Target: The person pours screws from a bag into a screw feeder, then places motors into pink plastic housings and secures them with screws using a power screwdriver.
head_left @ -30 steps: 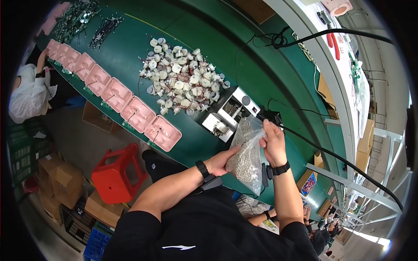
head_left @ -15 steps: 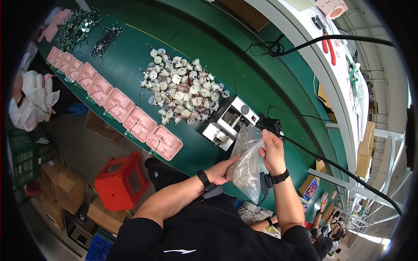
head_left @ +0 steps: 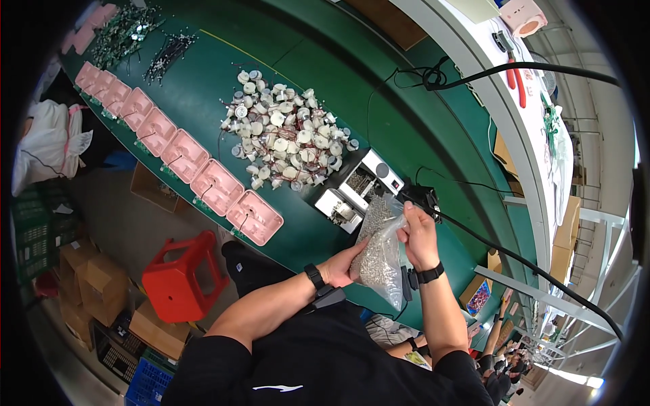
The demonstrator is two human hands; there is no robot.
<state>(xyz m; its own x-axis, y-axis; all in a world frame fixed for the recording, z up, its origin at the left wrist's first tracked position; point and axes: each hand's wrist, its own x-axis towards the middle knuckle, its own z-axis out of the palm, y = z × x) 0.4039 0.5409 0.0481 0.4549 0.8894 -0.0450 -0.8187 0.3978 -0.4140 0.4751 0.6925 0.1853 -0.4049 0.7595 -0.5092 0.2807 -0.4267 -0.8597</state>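
Between my hands hangs a clear plastic bag [head_left: 380, 267] filled with small silvery metal pieces that look like screws. Its lower side rests in my left hand [head_left: 340, 266], fingers curled beneath it. High on the bag's right edge, my right hand [head_left: 420, 233] pinches the plastic. The bag's upper end leans over the near right part of a small white-and-black machine [head_left: 379, 173] and hides some of it. More small pieces lie in the machine's open tray [head_left: 357, 181].
Left of the machine lies a heap of white round parts with wires [head_left: 284, 135]. Pink housings [head_left: 254, 218] line the near edge of the green table [head_left: 325, 254]. A black cable [head_left: 501, 247] crosses at right. A red stool [head_left: 177, 284] stands below.
The bag's bottom has swung slightly right and up, and its contents have shifted within. My right hand has moved a little left and down. Both hands keep hold of the bag.
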